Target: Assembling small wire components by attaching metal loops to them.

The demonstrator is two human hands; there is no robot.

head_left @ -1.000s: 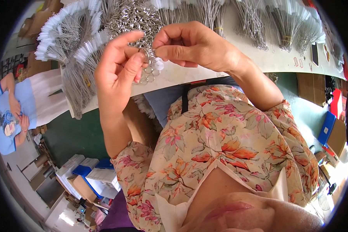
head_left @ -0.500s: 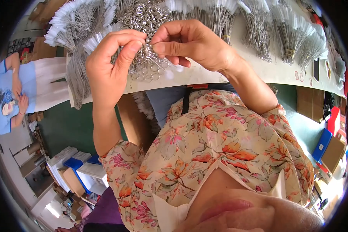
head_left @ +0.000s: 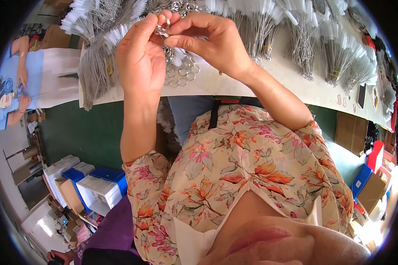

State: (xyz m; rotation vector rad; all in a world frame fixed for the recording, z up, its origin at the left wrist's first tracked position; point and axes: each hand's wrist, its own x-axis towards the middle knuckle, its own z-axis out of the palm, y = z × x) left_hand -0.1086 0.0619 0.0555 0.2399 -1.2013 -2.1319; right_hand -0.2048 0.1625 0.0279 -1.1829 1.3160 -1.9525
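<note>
Raised over the table's near edge, my left hand pinches a shiny metal ring between thumb and fingers. My right hand meets it from the other side, thumb and forefinger closed on the looped end of a thin wire brush; most of its stem is hidden by the fingers. Below both hands lie loose metal rings, part of a heap that runs back behind my fingers. Bundles of wire brushes with white bristle tips lie left of my left hand.
More brush bundles line the white table to the right, near a dark phone-like slab. Another person in a blue top stands at the left. White and blue bins and a cardboard box stand off the table.
Both hands have risen away from me, and the left has turned so its palm shows more. The ring at the fingertips is now plainly visible. My view has shifted slightly.
</note>
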